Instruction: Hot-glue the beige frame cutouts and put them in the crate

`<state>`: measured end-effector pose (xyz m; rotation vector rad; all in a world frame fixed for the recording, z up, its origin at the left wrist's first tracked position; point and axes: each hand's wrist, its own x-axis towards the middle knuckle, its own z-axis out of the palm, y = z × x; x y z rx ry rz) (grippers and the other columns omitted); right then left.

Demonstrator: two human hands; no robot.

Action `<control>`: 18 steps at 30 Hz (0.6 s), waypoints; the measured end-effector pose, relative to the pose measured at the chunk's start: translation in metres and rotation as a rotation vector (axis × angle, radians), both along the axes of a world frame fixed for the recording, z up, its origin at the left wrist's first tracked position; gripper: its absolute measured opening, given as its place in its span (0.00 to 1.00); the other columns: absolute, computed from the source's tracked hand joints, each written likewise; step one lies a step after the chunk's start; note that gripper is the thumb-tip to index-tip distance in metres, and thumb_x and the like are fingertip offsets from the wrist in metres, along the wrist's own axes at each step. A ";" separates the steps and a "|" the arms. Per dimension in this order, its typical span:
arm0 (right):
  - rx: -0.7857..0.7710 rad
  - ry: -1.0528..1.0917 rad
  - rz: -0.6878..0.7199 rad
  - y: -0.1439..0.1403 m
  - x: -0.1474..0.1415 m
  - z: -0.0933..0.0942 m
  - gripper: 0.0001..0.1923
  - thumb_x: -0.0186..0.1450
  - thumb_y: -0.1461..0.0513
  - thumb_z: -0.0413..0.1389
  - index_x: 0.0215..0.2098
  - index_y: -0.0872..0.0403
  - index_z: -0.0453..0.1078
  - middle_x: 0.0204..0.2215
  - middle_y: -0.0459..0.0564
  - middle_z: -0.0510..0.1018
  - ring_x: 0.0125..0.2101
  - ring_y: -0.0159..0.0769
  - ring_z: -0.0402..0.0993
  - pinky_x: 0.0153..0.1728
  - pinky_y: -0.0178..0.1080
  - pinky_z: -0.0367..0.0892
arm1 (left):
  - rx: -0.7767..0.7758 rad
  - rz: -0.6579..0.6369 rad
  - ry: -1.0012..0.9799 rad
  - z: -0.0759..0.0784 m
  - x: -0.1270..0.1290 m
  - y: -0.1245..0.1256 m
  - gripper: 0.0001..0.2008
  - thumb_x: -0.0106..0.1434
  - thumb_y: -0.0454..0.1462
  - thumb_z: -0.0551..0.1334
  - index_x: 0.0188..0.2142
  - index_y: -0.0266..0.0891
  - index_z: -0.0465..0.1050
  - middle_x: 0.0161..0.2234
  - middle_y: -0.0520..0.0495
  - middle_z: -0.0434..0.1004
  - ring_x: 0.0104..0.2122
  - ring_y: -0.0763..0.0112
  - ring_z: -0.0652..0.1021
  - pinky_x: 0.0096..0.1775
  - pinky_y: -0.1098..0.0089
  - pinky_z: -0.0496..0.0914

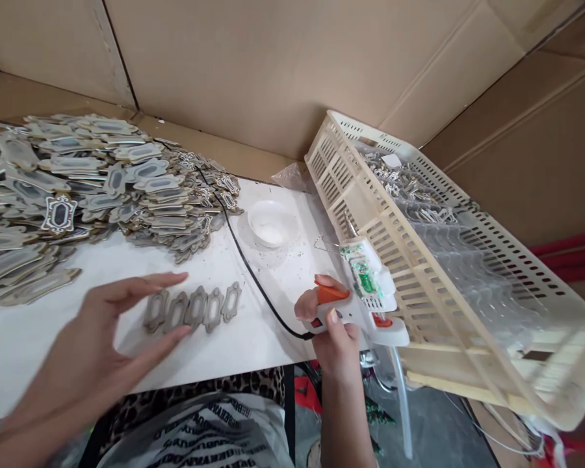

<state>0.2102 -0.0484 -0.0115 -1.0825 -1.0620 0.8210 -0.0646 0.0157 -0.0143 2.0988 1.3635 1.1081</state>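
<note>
1. Head view: a glue gun sits at the right edge of the tabletop, beside a slatted crate; the right hand has its grip wrapped round the handle.
2. Its body is whitish, with an orange trigger and green glittery specks along the barrel.
3. The nozzle points away from the person and slightly left, the barrel's long axis running front to back; the handle extends left, and a translucent glue stick hangs from the rear.
4. Five small frame pieces, grey-brown with scalloped outlines, stand side by side in a row on the left; each long axis runs away from the person, leaning right.
5. The left hand has its grip spread wide around the row's left end; whether it touches any piece, I cannot tell.
6. White and speckled near a shallow dish, the tabletop carries a big heap of similar frames at far left; a black cord crosses it.
7. Brown cardboard walls enclose the back and right; the cream crate holds clear plastic packaging, above a grey floor.
</note>
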 end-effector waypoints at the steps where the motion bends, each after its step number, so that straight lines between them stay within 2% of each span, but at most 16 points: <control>1: 0.000 -0.009 0.020 0.002 0.002 -0.001 0.23 0.68 0.44 0.56 0.51 0.51 0.71 0.21 0.39 0.61 0.23 0.35 0.65 0.26 0.38 0.65 | -0.010 -0.015 0.051 -0.002 -0.015 0.009 0.21 0.60 0.54 0.64 0.48 0.49 0.68 0.50 0.49 0.81 0.50 0.48 0.81 0.55 0.48 0.74; 4: -0.042 -0.021 0.066 0.006 0.006 -0.009 0.19 0.67 0.48 0.60 0.48 0.51 0.73 0.20 0.37 0.60 0.21 0.32 0.60 0.24 0.36 0.60 | 0.051 -0.110 0.226 -0.012 -0.049 0.031 0.29 0.58 0.56 0.63 0.55 0.51 0.66 0.55 0.50 0.77 0.55 0.47 0.76 0.56 0.51 0.71; 6: -0.090 -0.045 0.089 0.008 0.006 -0.014 0.17 0.67 0.49 0.60 0.46 0.52 0.73 0.20 0.38 0.62 0.21 0.31 0.61 0.25 0.36 0.61 | 0.072 -0.173 0.370 -0.019 -0.064 0.039 0.33 0.57 0.57 0.65 0.59 0.51 0.66 0.57 0.48 0.76 0.54 0.48 0.77 0.53 0.54 0.72; 8: -0.123 -0.083 0.109 0.010 0.006 -0.016 0.16 0.67 0.50 0.60 0.45 0.52 0.74 0.21 0.39 0.63 0.22 0.32 0.64 0.26 0.36 0.62 | 0.063 -0.190 0.461 -0.026 -0.072 0.041 0.34 0.59 0.56 0.64 0.61 0.49 0.65 0.58 0.45 0.75 0.55 0.48 0.77 0.54 0.53 0.72; 13: -0.204 -0.221 0.124 0.015 -0.001 -0.007 0.14 0.64 0.50 0.63 0.40 0.51 0.77 0.21 0.40 0.68 0.23 0.33 0.67 0.26 0.37 0.68 | -0.023 -0.256 0.437 -0.040 -0.075 0.040 0.27 0.63 0.54 0.63 0.58 0.50 0.66 0.55 0.47 0.78 0.54 0.47 0.78 0.61 0.38 0.62; 16: -0.302 -0.227 0.171 0.017 -0.004 0.002 0.16 0.65 0.47 0.61 0.33 0.51 0.77 0.23 0.44 0.71 0.25 0.36 0.70 0.27 0.40 0.73 | -0.047 -0.253 0.402 -0.042 -0.073 0.040 0.25 0.63 0.52 0.64 0.57 0.50 0.67 0.54 0.48 0.79 0.52 0.46 0.79 0.62 0.36 0.59; 18: -0.342 -0.210 0.203 0.017 -0.004 0.006 0.20 0.68 0.45 0.56 0.28 0.49 0.74 0.23 0.45 0.72 0.25 0.37 0.71 0.26 0.41 0.75 | -0.032 -0.248 0.387 -0.039 -0.071 0.041 0.27 0.62 0.51 0.65 0.58 0.49 0.66 0.56 0.45 0.78 0.51 0.46 0.79 0.61 0.38 0.62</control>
